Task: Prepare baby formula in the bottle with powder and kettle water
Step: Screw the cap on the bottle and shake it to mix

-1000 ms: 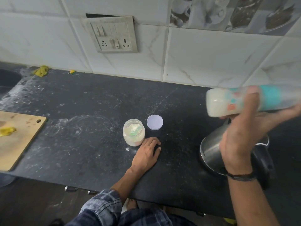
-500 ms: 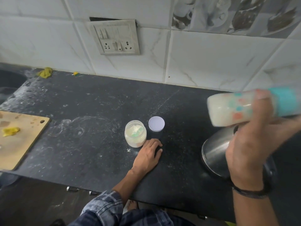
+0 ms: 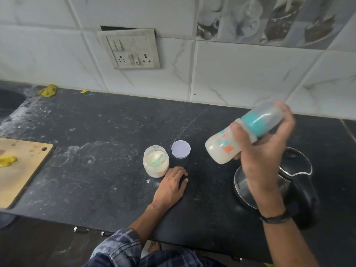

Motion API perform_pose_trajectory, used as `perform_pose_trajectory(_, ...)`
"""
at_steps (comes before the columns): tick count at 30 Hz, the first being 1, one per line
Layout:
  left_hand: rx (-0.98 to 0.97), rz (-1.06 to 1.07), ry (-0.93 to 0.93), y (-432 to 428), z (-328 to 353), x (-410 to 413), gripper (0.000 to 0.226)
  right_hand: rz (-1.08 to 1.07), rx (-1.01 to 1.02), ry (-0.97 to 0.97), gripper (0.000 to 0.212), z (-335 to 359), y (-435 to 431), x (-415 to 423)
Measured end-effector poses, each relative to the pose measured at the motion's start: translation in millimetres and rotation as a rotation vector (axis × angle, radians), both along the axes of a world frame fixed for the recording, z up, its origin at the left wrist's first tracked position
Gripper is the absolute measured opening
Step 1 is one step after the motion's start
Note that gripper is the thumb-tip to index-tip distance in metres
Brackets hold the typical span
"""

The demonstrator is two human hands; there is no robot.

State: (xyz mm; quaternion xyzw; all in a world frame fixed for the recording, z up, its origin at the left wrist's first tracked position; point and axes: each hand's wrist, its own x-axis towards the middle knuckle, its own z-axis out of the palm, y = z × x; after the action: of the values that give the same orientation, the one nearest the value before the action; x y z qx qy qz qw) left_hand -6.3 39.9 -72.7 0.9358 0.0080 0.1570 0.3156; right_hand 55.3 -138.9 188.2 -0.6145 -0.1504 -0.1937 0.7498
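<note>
My right hand [image 3: 262, 151] grips a baby bottle [image 3: 221, 149] with a teal collar and clear cap, held tilted in the air above the steel kettle [image 3: 242, 187]. Milky white liquid fills the bottle's base end, which points down to the left. An open jar of white powder [image 3: 156, 160] stands on the black counter [image 3: 96, 170], its pale lid [image 3: 181, 148] lying just behind and to its right. My left hand [image 3: 171, 186] rests flat on the counter, fingers apart, right beside the jar and holding nothing.
A wooden cutting board [image 3: 21, 166] with a yellow scrap lies at the left. A yellow cloth [image 3: 48, 90] sits by the tiled wall near a sink edge. A switch and socket plate [image 3: 133, 49] is on the wall. White powder dusts the counter.
The bottle has swung from nearly level to tilted, base down to the left, and moved lower and leftward in my right hand. My left hand stayed beside the jar.
</note>
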Motion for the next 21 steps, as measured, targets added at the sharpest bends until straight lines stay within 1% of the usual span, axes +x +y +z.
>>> perform_pose_trajectory(1, -0.002, 0.002, 0.004, 0, 0, 0, 0.013, 0.000, -0.002, 0.020, 0.079, -2, 2, 0)
perform_pose_trajectory(2, -0.005, 0.000, 0.006, 0, 0, 1, 0.013, -0.044, 0.043, 0.020, 0.076, 0, 3, -3)
perform_pose_trajectory(4, -0.005, -0.003, 0.002, -1, 1, 1, 0.013, -0.145, 0.198, 0.008, 0.072, 2, 4, -2)
perform_pose_trajectory(5, -0.003, 0.000, -0.002, -1, 1, 1, 0.013, -0.161, 0.257, 0.024, 0.072, 0, 7, 0)
perform_pose_trajectory(6, -0.002, 0.001, -0.007, 0, 0, 1, 0.013, -0.152, 0.255, 0.045, 0.073, -1, 9, 1)
perform_pose_trajectory(7, -0.002, 0.000, -0.009, 0, 0, 1, 0.013, -0.105, 0.189, 0.069, 0.074, -5, 11, 1)
perform_pose_trajectory(9, -0.004, -0.003, -0.007, 1, -2, 0, 0.013, 0.050, -0.009, 0.115, 0.075, -10, 16, -3)
perform_pose_trajectory(10, -0.002, -0.005, -0.008, 1, -2, 0, 0.013, 0.059, -0.019, 0.106, 0.075, -9, 16, -6)
perform_pose_trajectory(11, -0.003, -0.007, -0.008, 0, -1, 0, 0.013, 0.014, 0.032, 0.072, 0.074, -7, 15, -7)
perform_pose_trajectory(13, -0.006, -0.003, -0.015, -1, 0, 1, 0.013, -0.109, 0.215, 0.008, 0.071, 0, 11, -3)
perform_pose_trajectory(14, -0.007, 0.001, -0.019, -1, 1, 1, 0.013, -0.149, 0.294, 0.011, 0.071, 2, 10, 1)
perform_pose_trajectory(15, -0.006, 0.003, -0.020, -1, 1, 1, 0.013, -0.172, 0.332, 0.027, 0.072, 0, 10, 5)
perform_pose_trajectory(16, -0.004, 0.001, -0.019, -1, 1, 1, 0.013, -0.161, 0.305, 0.046, 0.073, -2, 12, 6)
perform_pose_trajectory(18, -0.002, 0.000, -0.012, 0, 0, 0, 0.013, -0.046, 0.156, 0.090, 0.073, -7, 16, 1)
perform_pose_trajectory(19, -0.004, -0.001, -0.007, 0, 0, -1, 0.013, -0.009, 0.129, 0.084, 0.074, -7, 17, -3)
perform_pose_trajectory(21, -0.007, -0.004, -0.003, -1, 2, 0, 0.013, -0.073, 0.186, -0.002, 0.074, -3, 12, -7)
